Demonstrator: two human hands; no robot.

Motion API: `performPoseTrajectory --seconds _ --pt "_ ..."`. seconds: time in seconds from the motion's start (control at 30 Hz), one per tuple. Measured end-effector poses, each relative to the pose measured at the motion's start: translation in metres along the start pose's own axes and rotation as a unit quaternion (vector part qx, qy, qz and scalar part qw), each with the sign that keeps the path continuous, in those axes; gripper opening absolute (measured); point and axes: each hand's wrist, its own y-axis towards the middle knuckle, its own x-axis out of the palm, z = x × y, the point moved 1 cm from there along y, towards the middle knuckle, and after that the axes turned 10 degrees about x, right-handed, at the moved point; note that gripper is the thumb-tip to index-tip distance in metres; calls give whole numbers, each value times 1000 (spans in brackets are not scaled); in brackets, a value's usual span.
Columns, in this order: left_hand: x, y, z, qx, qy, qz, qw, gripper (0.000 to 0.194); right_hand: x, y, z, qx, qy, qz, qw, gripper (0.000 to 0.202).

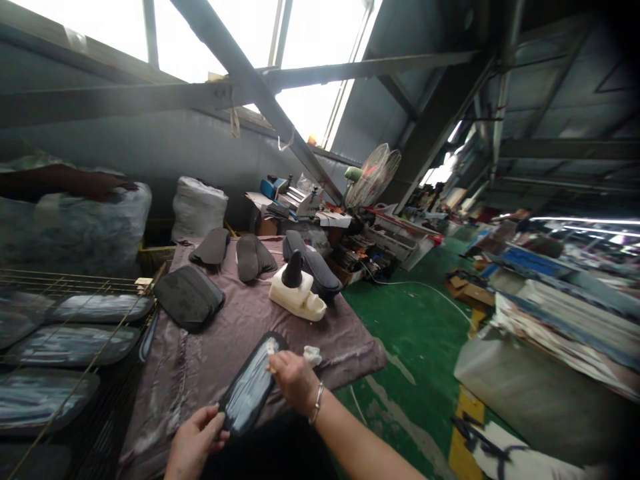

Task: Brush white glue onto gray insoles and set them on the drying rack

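Note:
A dark insole [251,388], wet and shiny with whitish glue, lies over the near edge of the cloth-covered table [225,333]. My left hand [195,440] grips its near end. My right hand [294,379] holds a small white applicator at the insole's far end; a bracelet sits on that wrist. A wad of white material [313,354] lies just beyond my right hand. Farther back stands a white glue container with a dark cone top [296,293].
Stacks of dark insoles [189,299] [254,257] [320,270] lie on the table. A wire rack [65,347] at left holds several glue-coated insoles. White sacks [199,208], fans [373,175] and cluttered benches stand beyond; green floor [420,333] is at right.

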Motion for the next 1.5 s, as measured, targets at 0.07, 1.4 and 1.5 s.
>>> performPoseTrajectory --seconds 0.07,1.4,1.5 --pt "-1 1 0 -21 -2 -14 1000 49 1 -8 -11 -37 22 -33 999 14" --pt "-4 -2 11 -12 -6 -35 999 42 -7 -8 14 72 104 48 991 18" --pt "-4 -2 12 -16 -5 -37 999 41 -7 -15 -1 41 119 0 992 14"
